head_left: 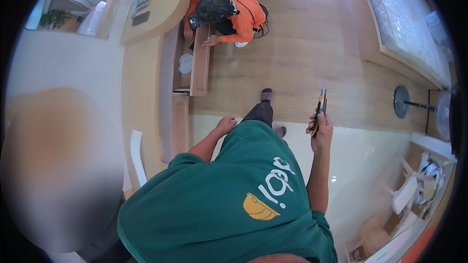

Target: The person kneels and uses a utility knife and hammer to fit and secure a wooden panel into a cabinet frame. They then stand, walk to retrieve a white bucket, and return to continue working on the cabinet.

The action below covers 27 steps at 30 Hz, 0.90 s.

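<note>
In my right hand (322,131) is a black and yellow utility knife (318,117), held upright in front of me with its blade pointing away. My fingers are wrapped round its handle. My left hand (225,125) hangs low beside my left thigh, empty as far as it shows, with the fingers loosely bent and partly turned from view. Ahead on the left, a person in an orange top (249,13) and dark cap crouches at an open drawer (200,63). That person's hands are at the drawer, which has a crumpled white piece (185,63) inside.
A long wooden counter (141,63) with a dark flat item (141,18) runs along the left. A plastic-covered mattress (397,14) lies on a bed frame at the far right. Nearby stands a fan (401,102). Chairs (404,195) fill the lower right. A blurred patch hides the left.
</note>
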Each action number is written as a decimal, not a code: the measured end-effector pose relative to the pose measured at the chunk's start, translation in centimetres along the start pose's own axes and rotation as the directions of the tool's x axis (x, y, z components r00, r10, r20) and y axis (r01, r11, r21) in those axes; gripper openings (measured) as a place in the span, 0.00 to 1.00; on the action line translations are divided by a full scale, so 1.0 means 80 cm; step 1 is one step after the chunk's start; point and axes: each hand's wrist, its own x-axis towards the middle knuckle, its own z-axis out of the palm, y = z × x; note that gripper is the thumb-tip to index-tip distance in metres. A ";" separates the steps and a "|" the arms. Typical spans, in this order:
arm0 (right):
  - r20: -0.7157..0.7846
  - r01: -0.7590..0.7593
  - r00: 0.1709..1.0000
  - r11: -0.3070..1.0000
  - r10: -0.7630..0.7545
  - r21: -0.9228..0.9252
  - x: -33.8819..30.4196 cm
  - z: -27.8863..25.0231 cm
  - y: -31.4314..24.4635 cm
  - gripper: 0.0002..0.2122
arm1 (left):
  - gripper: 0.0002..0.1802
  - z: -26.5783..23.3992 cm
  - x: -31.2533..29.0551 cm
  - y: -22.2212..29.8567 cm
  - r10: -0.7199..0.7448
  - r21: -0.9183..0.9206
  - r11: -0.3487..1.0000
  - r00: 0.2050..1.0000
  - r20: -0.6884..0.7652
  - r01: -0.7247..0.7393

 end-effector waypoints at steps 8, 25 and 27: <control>0.116 -0.086 0.990 0.996 0.084 0.011 0.068 -0.004 -0.028 0.11 | 0.21 0.028 0.091 -0.017 -0.295 0.070 0.955 0.948 0.120 0.288; 0.006 0.119 0.993 0.986 -0.121 0.121 0.285 0.041 -0.196 0.10 | 0.19 -0.085 0.361 0.332 -0.135 -0.426 0.893 0.989 0.059 0.147; 0.090 0.100 0.990 0.987 -0.111 0.122 0.310 0.020 -0.215 0.09 | 0.18 -0.074 0.377 0.361 -0.144 -0.375 0.912 0.986 0.082 0.164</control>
